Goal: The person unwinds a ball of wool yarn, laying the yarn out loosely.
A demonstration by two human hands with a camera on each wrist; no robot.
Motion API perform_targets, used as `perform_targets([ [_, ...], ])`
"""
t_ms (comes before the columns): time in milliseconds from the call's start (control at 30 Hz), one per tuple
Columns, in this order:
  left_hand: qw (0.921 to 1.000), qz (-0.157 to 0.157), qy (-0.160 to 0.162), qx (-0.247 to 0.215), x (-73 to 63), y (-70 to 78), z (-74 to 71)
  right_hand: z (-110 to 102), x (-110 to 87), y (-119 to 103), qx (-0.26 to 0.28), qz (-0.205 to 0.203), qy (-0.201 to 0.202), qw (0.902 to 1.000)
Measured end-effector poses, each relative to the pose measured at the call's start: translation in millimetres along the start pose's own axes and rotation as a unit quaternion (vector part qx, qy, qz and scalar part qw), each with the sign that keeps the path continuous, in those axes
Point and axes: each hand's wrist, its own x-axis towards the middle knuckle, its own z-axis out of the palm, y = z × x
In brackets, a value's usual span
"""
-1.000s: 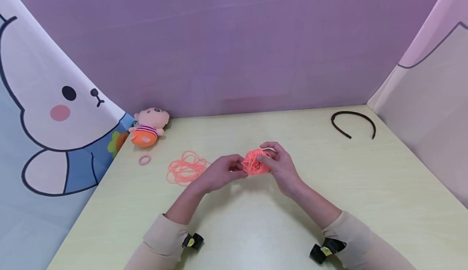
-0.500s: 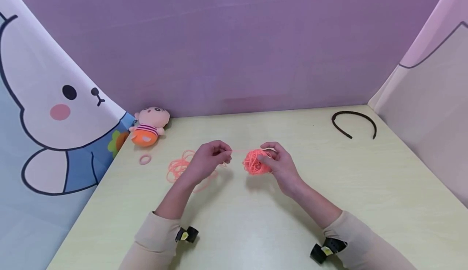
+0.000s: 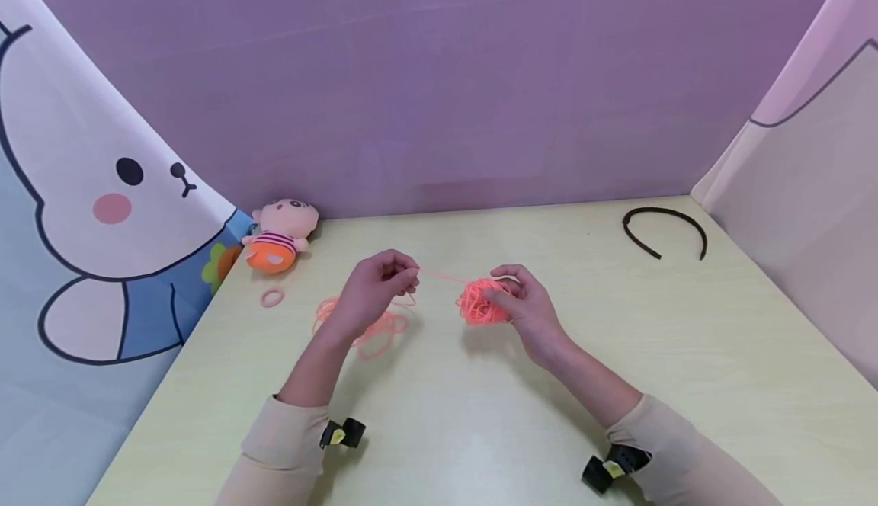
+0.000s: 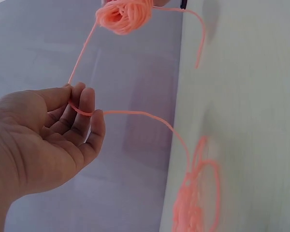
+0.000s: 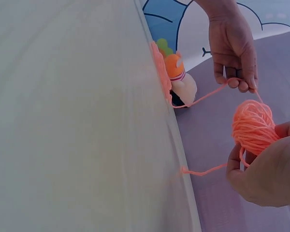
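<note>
A ball of coral-pink yarn [image 3: 482, 302] is gripped by my right hand [image 3: 531, 312], fingers and thumb around its right side. My left hand [image 3: 373, 289] pinches the yarn strand [image 3: 442, 275] between thumb and fingertips, up and to the left of the ball. That strand runs straight from the ball to the pinch in the left wrist view, then sags down to a loose pile of yarn [image 4: 188, 208] on the table. A free yarn tail [image 5: 205, 171] hangs from the ball in the right wrist view. In the head view the left forearm partly hides the pile.
At the back left of the table [image 3: 466, 414] leans a plush doll [image 3: 277, 238] in orange shorts, with a pink ring [image 3: 271, 297] in front of it. A dark headband [image 3: 664, 212] lies at the back right. Purple and cartoon-printed cloths stand around the table.
My left hand has moved from beside the ball to the left and upward, drawing the strand out between them. The loose pile has shifted and spread a little. My right hand stays almost still.
</note>
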Motion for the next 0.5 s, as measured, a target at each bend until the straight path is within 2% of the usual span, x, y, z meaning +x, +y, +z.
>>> perform_targets([
  [267, 0.9997, 0.013, 0.016, -0.013, 1.2, -0.8, -5.8, 0, 0.6, -1, 0.008, -0.004, 0.015, 0.9999],
  [500, 0.9993, 0.002, 0.035, -0.013, 1.9, 1.0, -15.0, -1, 0.3, 0, 0.007, 0.0, 0.031, 0.9995],
])
